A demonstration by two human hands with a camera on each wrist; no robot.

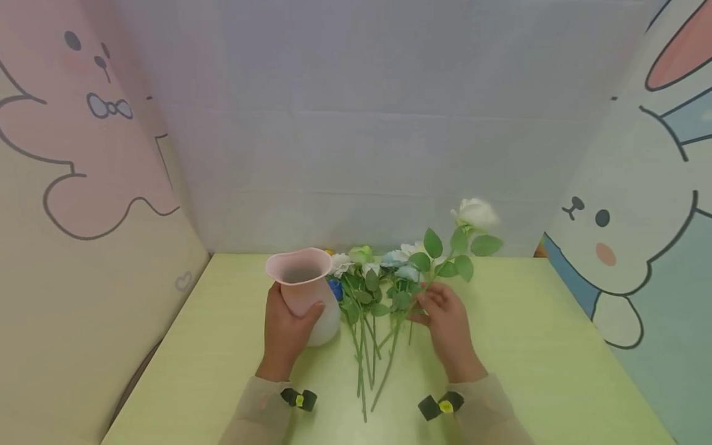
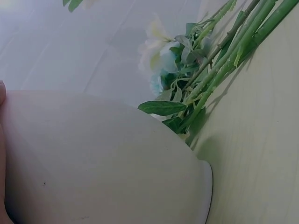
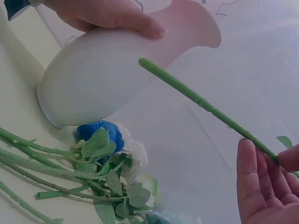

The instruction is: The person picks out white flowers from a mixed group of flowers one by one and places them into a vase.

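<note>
My left hand (image 1: 285, 334) grips a vase (image 1: 316, 309), pink at its flared rim and white lower down, with the thumb across its front. The vase is close to upright, its mouth turned up. In the right wrist view the thumb lies on the vase's neck. My right hand (image 1: 449, 327) pinches the stem of a white rose (image 1: 477, 214) between thumb and fingers. The bloom and green leaves rise above the hand. In the right wrist view the bare green stem (image 3: 187, 91) points towards the vase and ends outside it.
Several artificial flowers (image 1: 364, 272), white, blue, pale blue and green, lie between the hands, their stems (image 1: 364, 364) towards me. They rest on a yellow-green table (image 1: 222, 346). A pale wall (image 1: 356, 154) stands behind, with cartoon-printed panels (image 1: 639, 247) at both sides.
</note>
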